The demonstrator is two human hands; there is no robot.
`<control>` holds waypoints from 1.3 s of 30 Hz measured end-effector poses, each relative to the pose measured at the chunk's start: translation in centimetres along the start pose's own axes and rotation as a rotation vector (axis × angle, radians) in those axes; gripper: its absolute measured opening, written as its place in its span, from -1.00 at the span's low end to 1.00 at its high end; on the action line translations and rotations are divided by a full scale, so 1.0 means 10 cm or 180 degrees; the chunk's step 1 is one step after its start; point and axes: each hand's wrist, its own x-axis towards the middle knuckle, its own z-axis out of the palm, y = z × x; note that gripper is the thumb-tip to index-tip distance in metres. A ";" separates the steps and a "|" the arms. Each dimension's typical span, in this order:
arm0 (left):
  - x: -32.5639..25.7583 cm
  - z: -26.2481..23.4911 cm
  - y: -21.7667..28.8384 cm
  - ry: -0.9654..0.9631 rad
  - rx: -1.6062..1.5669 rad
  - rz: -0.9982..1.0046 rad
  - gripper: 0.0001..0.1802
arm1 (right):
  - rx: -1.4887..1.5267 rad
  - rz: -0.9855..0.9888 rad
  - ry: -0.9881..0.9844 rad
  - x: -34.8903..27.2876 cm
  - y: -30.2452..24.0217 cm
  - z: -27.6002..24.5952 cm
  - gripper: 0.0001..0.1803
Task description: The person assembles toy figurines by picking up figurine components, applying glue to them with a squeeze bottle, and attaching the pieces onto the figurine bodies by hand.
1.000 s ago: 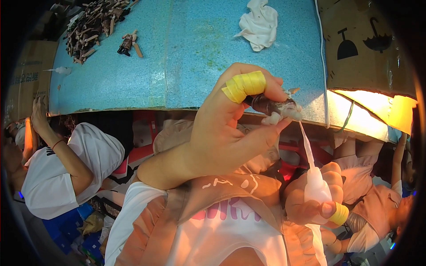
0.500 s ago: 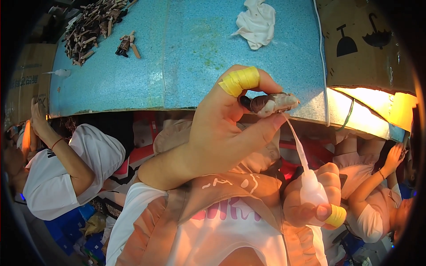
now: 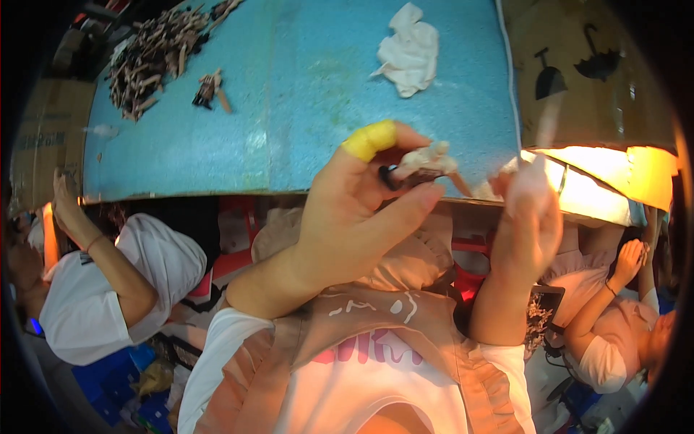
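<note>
One figure [image 3: 421, 166] is gripped by the left hand [image 3: 354, 224]; at the figure's three o'clock, one blurred bottle [image 3: 533, 176] is held by the right hand [image 3: 531, 224]. On the surface [image 3: 210, 155], one cloth [image 3: 410, 54] is seen at twelve; one loose figure [image 3: 207, 92] and one pile [image 3: 154, 64] at ten.

Left hand [image 3: 340, 217] pinches small figurine [image 3: 423, 166], right hand [image 3: 535, 235] grips motion-blurred white bottle [image 3: 531, 184] nozzle-up, well apart; figurine pile [image 3: 155, 61] and white cloth [image 3: 410, 54] on blue tabletop [image 3: 217, 148].
</note>
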 end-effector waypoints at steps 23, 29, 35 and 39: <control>-0.06 -0.01 -0.01 0.0316 0.0523 -0.0185 -0.55 | -0.4903 -0.1140 0.1097 1.60 0.20 -1.34 -0.76; -0.12 -0.03 0.03 0.0234 0.0510 -0.0315 -0.55 | -0.5008 -0.0883 0.0716 1.56 0.06 -1.39 -0.66; -0.07 -0.08 0.02 0.0158 0.0466 -0.0503 -0.55 | 0.0483 -0.0108 0.0016 0.71 0.05 -1.00 -0.77; 0.00 0.07 0.03 -0.0015 0.0246 -0.0993 -0.56 | 0.1071 0.0291 0.0018 0.19 -0.12 -0.47 -0.73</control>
